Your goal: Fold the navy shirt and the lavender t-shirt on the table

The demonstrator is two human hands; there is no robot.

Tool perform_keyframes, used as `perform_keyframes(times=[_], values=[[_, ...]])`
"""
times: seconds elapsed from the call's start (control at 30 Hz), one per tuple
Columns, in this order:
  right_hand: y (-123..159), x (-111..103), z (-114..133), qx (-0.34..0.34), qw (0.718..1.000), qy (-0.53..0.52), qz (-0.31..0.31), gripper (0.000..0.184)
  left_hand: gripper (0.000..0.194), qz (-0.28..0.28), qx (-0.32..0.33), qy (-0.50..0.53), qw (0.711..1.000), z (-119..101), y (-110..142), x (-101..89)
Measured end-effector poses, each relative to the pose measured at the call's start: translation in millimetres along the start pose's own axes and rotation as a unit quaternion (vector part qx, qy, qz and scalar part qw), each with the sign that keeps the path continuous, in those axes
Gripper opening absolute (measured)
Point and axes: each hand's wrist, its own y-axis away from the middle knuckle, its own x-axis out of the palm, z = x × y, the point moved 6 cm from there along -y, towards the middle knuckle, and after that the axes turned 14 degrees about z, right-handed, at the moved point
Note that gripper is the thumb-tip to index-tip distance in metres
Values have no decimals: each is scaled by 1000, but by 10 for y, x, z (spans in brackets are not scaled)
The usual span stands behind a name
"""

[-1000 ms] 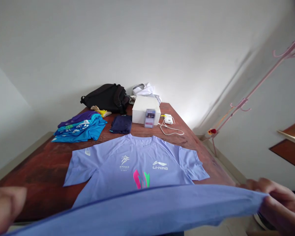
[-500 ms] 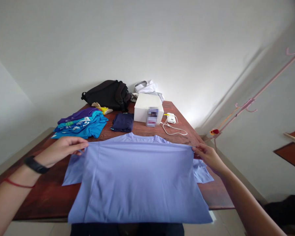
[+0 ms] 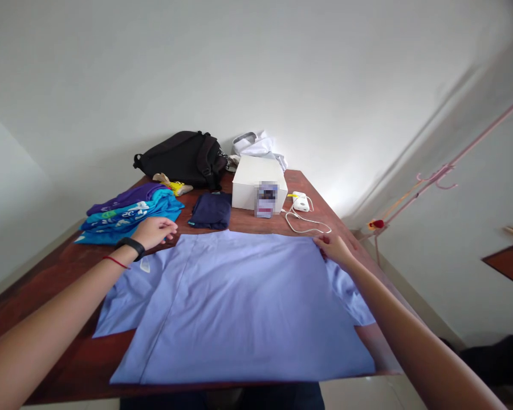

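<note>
A light blue T-shirt (image 3: 248, 302) lies doubled over on the wooden table, its hem half laid up over the collar end. Its sleeves stick out at both sides from under the upper layer. My left hand (image 3: 157, 229), with a black wristband, hovers beside the far left corner of the shirt. Its fingers are curled together, and no cloth shows in them. At the far right corner, my right hand (image 3: 334, 248) pinches the shirt's edge between thumb and fingers. The collar is hidden beneath the upper layer.
On the wooden table (image 3: 51, 341), a pile of blue and purple clothes (image 3: 132, 210) lies left of a folded navy garment (image 3: 211, 210). Behind are a black backpack (image 3: 179, 159), a white box (image 3: 254, 188) and a white device (image 3: 300, 201) with a cable. A pink rack (image 3: 474, 136) stands right.
Both hands have moved away from me and inward, laying the raised hem edge down over the collar. The left hand has let go of the cloth. The shirt now lies flatter.
</note>
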Motion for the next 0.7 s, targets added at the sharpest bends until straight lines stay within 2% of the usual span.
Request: perform_keyframes(times=[0.2,0.37,0.47,0.63,0.7], values=[[-91,23,-89,25,999,45,7,29,52,1,27,-119,993,-95,-93,160],[-85,18,-54,36,995,91,10,26,31,40,39,-162,985,-110,-173,217],[-91,11,-8,41,991,125,5,22,27,45,33,-177,983,-89,-185,199],[-72,7,80,42,982,182,-18,16,31,15,28,-208,978,-86,-111,153],[-5,33,144,37,979,196,-35,20,35,-15,38,-224,974,-155,-14,169]])
